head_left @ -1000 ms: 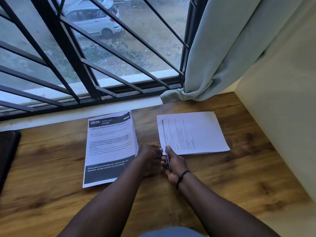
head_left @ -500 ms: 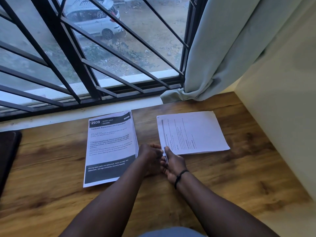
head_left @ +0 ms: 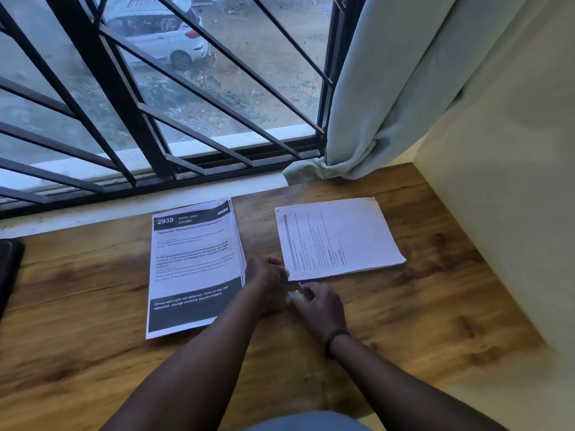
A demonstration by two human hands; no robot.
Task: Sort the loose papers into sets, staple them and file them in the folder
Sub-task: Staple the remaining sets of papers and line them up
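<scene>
Wooden desk (head_left: 404, 321) showing a smooth, grained finish; two matt paper stacks (head_left: 194, 265) (head_left: 339, 237) lying centre; cloth curtain (head_left: 389, 88) hanging upper right; metal window bars (head_left: 109, 88).

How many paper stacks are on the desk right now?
2. The printed stack headed 2939 lies left of the hands; the turned stack lies right, its near corner by the left hand. Sheets per stack cannot be counted.

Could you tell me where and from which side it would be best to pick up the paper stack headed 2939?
Probably by the near left corner of the paper stack, coming from the left: that corner lies bare on the desk, while both hands crowd its right edge.
</scene>
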